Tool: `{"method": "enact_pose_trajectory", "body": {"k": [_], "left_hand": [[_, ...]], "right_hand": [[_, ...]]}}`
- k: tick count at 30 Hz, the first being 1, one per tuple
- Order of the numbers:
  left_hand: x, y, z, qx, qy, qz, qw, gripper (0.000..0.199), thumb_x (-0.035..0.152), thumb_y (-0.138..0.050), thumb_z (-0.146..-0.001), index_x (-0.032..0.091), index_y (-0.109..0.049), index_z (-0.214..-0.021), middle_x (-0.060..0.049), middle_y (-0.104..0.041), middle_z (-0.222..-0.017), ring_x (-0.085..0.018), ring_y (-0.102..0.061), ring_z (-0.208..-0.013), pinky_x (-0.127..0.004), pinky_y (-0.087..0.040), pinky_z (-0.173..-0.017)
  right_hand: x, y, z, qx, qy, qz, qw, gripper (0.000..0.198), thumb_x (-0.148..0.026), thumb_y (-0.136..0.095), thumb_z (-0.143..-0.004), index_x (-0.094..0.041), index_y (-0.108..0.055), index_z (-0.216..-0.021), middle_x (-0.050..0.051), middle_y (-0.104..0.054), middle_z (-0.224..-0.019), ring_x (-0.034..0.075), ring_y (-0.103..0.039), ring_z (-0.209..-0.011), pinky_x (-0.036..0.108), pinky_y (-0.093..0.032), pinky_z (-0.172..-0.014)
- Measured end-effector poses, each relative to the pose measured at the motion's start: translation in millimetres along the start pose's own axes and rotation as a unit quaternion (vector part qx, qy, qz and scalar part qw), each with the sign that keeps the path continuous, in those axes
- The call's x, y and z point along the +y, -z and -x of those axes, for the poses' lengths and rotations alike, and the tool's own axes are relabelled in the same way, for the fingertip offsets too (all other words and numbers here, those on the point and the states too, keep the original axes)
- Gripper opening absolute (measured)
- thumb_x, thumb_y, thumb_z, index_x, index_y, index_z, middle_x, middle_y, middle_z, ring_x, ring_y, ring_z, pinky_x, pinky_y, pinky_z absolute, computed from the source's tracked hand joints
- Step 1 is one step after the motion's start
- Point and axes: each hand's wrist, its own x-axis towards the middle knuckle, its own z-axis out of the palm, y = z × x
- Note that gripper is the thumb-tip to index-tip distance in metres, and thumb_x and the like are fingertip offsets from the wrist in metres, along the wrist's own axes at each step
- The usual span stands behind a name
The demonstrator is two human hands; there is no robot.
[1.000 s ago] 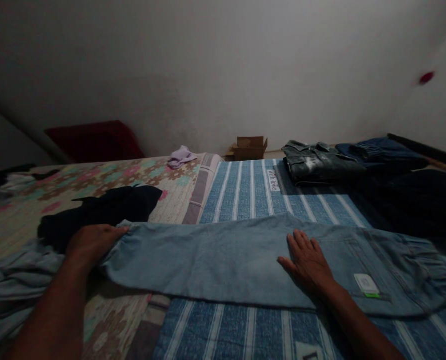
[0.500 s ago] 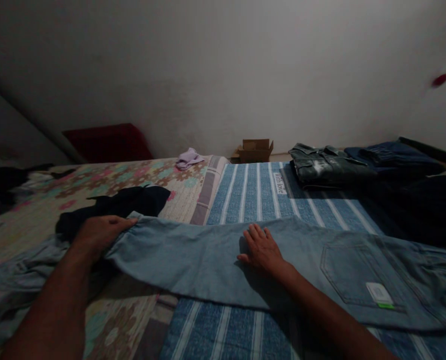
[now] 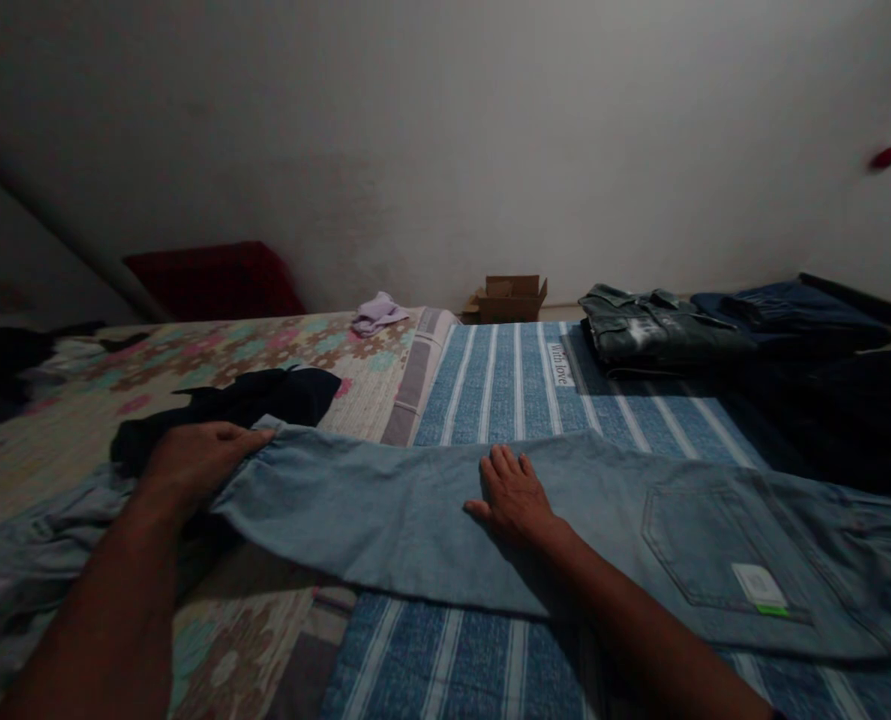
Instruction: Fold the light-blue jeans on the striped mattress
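Observation:
A pair of light blue jeans (image 3: 415, 520) lies stretched sideways across the bed, legs to the left and the gathered waist to the right. A back pocket (image 3: 704, 550) with a white and green label faces up. My left hand (image 3: 201, 460) grips the leg's cuff at the far left, fingers closed on the cloth. On the middle of the leg rests my right hand (image 3: 516, 495), flat, palm down, thumb apart from the fingers. Behind my left hand is a dark garment (image 3: 265, 400); a grey-blue garment (image 3: 62, 530) lies crumpled to its left.
Under the jeans are a blue striped cloth (image 3: 460, 390) and a flowered bedspread (image 3: 212, 350). A folded dark denim jacket (image 3: 655, 330) and folded jeans (image 3: 797, 315) sit at the back right. A lilac cloth (image 3: 377, 313) and a cardboard box (image 3: 512, 300) are near the wall.
My right hand has slid slightly left along the leg, its thumb now stretched further out. The left hand still holds the cuff, and the jeans lie nearly the same.

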Motion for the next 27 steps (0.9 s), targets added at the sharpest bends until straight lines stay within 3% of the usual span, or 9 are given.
{"method": "enact_pose_trajectory", "body": {"k": [2, 8, 20, 24, 27], "left_hand": [[7.9, 8.1, 4.1, -0.032, 0.013, 0.0, 0.999, 0.033, 0.044, -0.054, -0.078, 0.015, -0.068, -0.084, 0.004, -0.065, -0.069, -0.012, -0.053, -0.069, -0.016, -0.035, -0.057], [42.1, 37.6, 21.6, 0.02, -0.033, -0.064, 0.997, 0.038, 0.048, -0.051, -0.078, 0.016, -0.068, -0.089, -0.002, -0.064, -0.087, -0.016, -0.052, -0.076, -0.02, -0.033, -0.059], [119.0, 69.2, 64.2, 0.09, -0.141, -0.131, 0.977, 0.038, 0.047, -0.046, -0.081, 0.016, -0.068, -0.081, -0.001, -0.06, -0.078, -0.016, -0.053, -0.075, -0.022, -0.035, -0.064], [147.4, 73.7, 89.0, 0.106, -0.178, -0.125, 0.97, 0.039, 0.046, -0.045, -0.084, 0.013, -0.067, -0.088, -0.003, -0.061, -0.082, -0.018, -0.056, -0.081, -0.029, -0.04, -0.074], [176.8, 67.7, 114.1, 0.119, -0.235, -0.137, 0.955, 0.037, 0.043, -0.044, -0.086, 0.014, -0.066, -0.09, -0.009, -0.064, -0.086, -0.025, -0.06, -0.086, -0.035, -0.044, -0.075]], "right_hand": [[-1.0, 0.0, 1.1, 0.007, -0.004, 0.0, 1.0, 0.074, -0.058, -0.04, -0.085, -0.006, -0.035, -0.138, 0.022, -0.024, -0.148, 0.033, -0.016, -0.137, 0.049, -0.011, -0.108], [-18.0, -6.5, 27.2, 0.035, 0.021, 0.008, 0.999, 0.073, -0.058, -0.041, -0.085, -0.005, -0.039, -0.136, 0.023, -0.029, -0.145, 0.034, -0.02, -0.136, 0.048, -0.011, -0.109], [-36.3, -9.0, 58.1, -0.023, 0.027, -0.064, 0.997, 0.078, -0.061, -0.041, -0.084, -0.004, -0.036, -0.138, 0.023, -0.023, -0.147, 0.035, -0.014, -0.137, 0.05, -0.01, -0.11], [-35.6, 2.2, 60.6, -0.019, 0.02, -0.166, 0.986, 0.065, -0.055, -0.044, -0.085, -0.011, -0.044, -0.133, 0.018, -0.034, -0.144, 0.03, -0.025, -0.135, 0.045, -0.018, -0.109], [-34.3, 22.6, 57.4, -0.006, 0.005, -0.356, 0.934, 0.058, -0.054, -0.042, -0.086, -0.016, -0.047, -0.13, 0.014, -0.046, -0.137, 0.025, -0.041, -0.126, 0.04, -0.03, -0.104]]}}
